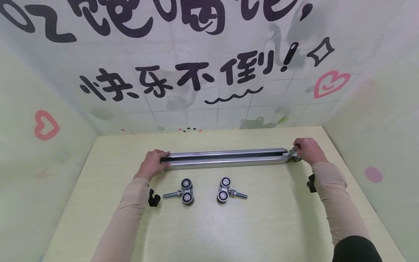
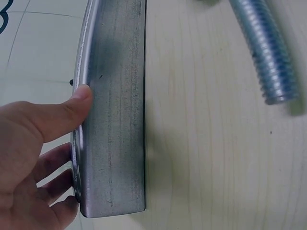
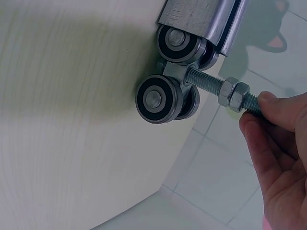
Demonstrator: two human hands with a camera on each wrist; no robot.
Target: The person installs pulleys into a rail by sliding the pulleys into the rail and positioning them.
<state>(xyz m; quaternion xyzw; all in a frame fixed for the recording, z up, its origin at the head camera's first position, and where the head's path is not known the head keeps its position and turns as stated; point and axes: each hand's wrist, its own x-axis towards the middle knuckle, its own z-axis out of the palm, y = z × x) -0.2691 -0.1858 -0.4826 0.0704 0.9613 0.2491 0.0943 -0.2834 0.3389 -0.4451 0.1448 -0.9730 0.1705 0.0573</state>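
The person's left hand [image 1: 153,163] was clamped on a long, straight, silver-grey metal rail [image 1: 226,163] close to its left end, the thumb on the near side and the other fingers on the far side. This rail, which had a narrow dark slot along its top, lay from left to right across the far part of a pale wood-grained table [image 1: 209,229]. The right hand [image 1: 310,150] was at the right end of the rail; its thumb and fingers were together on the tip of the threaded bolt of a silver metal trolley with black-ringed wheels [image 3: 176,72]. The wheels closer to the rail were at its open end, partly covered by its edge, but how deep they were inside, I cannot tell.

On the near side of the rail, two similar trolleys lay well apart from both hands: the left loose trolley [image 1: 187,190] with its bolt to the left, the right loose trolley [image 1: 224,190] with its bolt to the right. Behind the table stood a whitish wall [image 1: 196,103] with large black Chinese lettering [image 1: 196,77].
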